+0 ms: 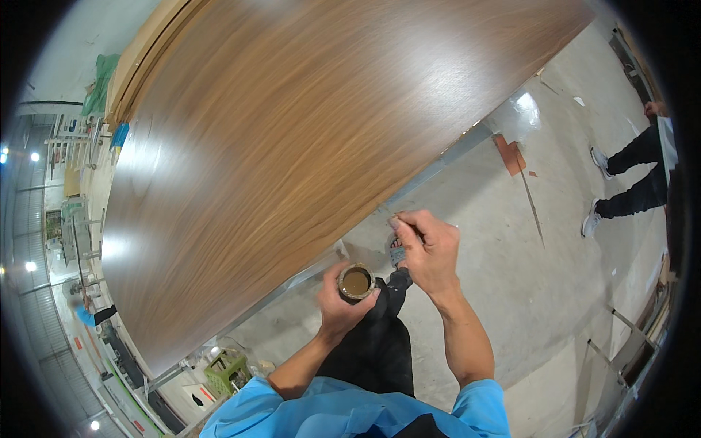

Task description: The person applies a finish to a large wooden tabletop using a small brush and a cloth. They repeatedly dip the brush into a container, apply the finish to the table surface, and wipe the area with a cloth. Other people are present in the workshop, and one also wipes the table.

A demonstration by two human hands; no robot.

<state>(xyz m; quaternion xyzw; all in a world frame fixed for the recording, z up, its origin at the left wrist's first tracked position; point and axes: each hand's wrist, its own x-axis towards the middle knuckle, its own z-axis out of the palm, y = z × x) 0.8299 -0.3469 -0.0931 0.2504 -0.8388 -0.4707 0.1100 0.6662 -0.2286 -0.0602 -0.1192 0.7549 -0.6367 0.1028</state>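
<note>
My left hand [342, 310] is wrapped round a small open jar [356, 282] with brown paint-like liquid inside and smears on its rim. It is in front of my body, just off the near edge of a large wood-grain panel [285, 168]. My right hand [432, 248] is closed in a pinch, up and to the right of the jar and beside the panel's edge. Whatever its fingertips hold is too small to make out. Neither hand visibly touches the panel, whose brown surface is glossy and reflects the lamps.
Scraps, including a reddish-brown piece [509, 155], lie on the concrete floor [467, 197] at right. Another person in dark trousers [635, 164] stands at far right. A green plastic stool [228, 371] stands at lower left. Another person in blue [86, 315] is at far left.
</note>
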